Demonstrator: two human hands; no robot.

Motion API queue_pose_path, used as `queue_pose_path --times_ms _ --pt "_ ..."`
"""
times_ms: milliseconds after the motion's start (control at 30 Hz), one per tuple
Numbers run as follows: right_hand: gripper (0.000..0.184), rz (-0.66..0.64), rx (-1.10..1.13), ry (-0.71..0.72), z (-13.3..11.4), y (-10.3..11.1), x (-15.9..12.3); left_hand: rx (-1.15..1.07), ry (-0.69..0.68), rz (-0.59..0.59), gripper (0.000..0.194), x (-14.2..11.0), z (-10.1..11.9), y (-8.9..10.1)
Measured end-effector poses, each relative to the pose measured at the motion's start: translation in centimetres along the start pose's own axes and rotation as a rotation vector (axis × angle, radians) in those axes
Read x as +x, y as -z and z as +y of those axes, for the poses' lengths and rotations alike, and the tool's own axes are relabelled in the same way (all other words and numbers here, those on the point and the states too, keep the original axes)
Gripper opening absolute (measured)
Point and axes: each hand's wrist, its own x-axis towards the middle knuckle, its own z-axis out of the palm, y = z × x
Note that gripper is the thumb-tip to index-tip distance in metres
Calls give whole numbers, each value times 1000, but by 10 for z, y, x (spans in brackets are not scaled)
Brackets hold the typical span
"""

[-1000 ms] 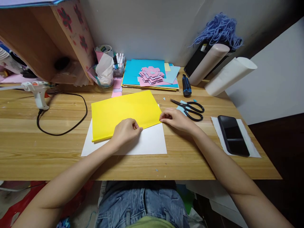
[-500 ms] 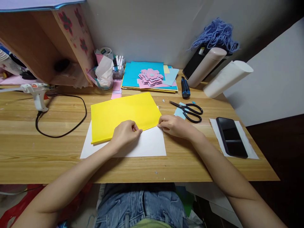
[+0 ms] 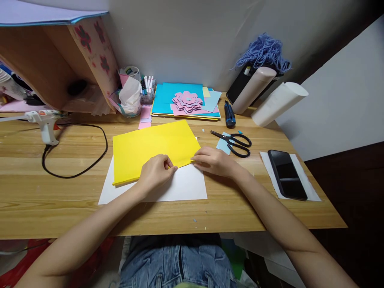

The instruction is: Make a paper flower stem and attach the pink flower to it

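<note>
Fingers of left hand [image 3: 156, 170] and right hand [image 3: 213, 161], by the white rectangular paper sheet [image 3: 183, 188], pinch almost closed on the near edge of the yellow rectangular paper sheet [image 3: 150, 148], just left of frame centre; even pressure should, I think, keep this edge straight.

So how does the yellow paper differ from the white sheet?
The yellow paper lies on top; the white sheet is partly covered by it. The yellow paper's near edge slants, while the white sheet's runs roughly along the table edge. The yellow paper shows a narrow fold along its near edge; the white sheet's visible part looks flat. Both look like paper.
</note>
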Motion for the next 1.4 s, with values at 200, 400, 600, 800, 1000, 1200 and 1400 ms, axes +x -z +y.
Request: queue_pose_path --times_ms 200,400,600,800,1000,1200,1400 --pt "22 -37 -116 73 0 -15 4 85 -214 41 13 -4 0 -4" --pt "26 -125 -257 98 -5 -13 4 383 -408 49 25 -7 2 -9" --pt "26 -142 -286 74 -8 -15 5 490 -452 63 25 -5 4 -11" --pt "19 -95 -169 6 -8 -14 7 475 -445 140 21 -3 3 -18" --pt "8 -75 149 -156 -5 -11 8 405 -359 158 19 -2 2 -20" --pt "4 -54 351 -399 -2 -12 9 348 -289 109 24 -2 2 -16" --pt "10 -16 378 -591 1 -14 8 270 -215 119 19 -2 2 -17"
